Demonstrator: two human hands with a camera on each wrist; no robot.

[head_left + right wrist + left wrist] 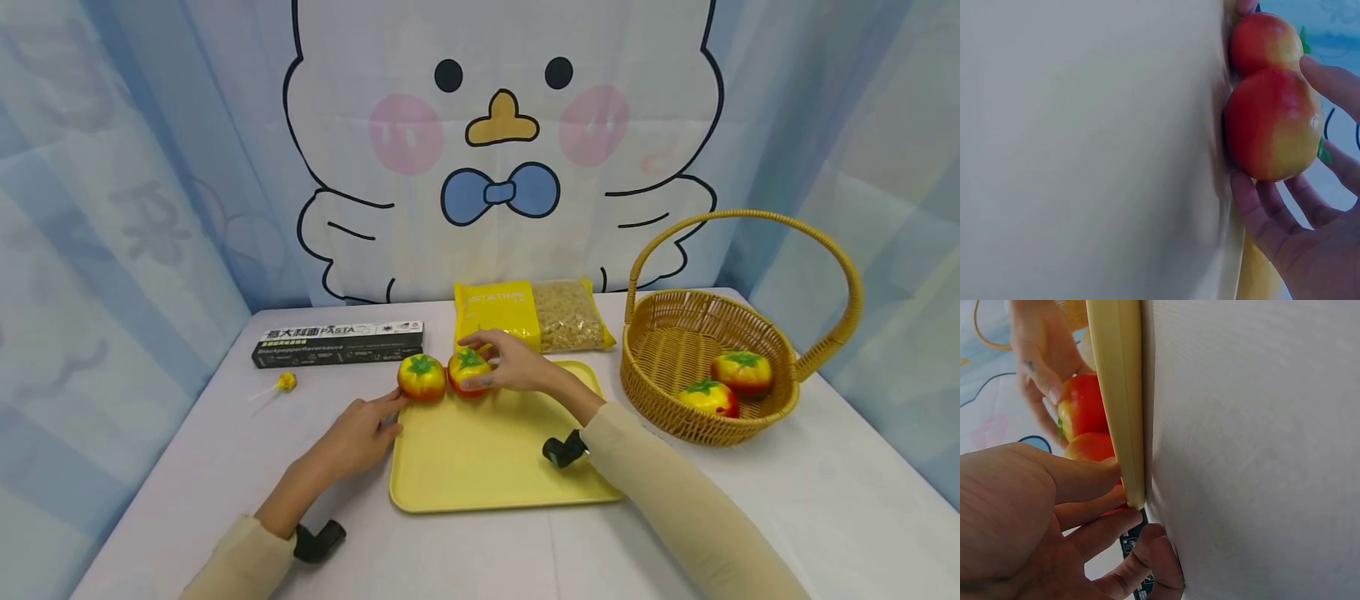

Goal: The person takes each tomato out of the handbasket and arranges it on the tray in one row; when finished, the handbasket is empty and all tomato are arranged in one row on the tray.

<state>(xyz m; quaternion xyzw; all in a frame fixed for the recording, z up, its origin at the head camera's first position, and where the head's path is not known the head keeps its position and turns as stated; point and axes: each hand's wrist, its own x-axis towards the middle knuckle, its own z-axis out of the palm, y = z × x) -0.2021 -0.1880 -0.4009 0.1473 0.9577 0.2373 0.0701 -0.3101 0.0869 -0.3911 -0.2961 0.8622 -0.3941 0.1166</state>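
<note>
My right hand curves its fingers and thumb around a red-and-yellow tomato with a green leafy top, at the back of the yellow tray. In the right wrist view, the same tomato touches a second tomato. That second tomato sits in the tray's back left corner. My left hand is beside this corner. Its thumb and fingers touch the tray rim, and they look extended rather than wrapped around it.
On the right stands a wicker basket with a tall handle, holding two similar tomatoes. Behind the tray lies a yellow pasta bag. A dark pasta box and a yellow lollipop lie at the left.
</note>
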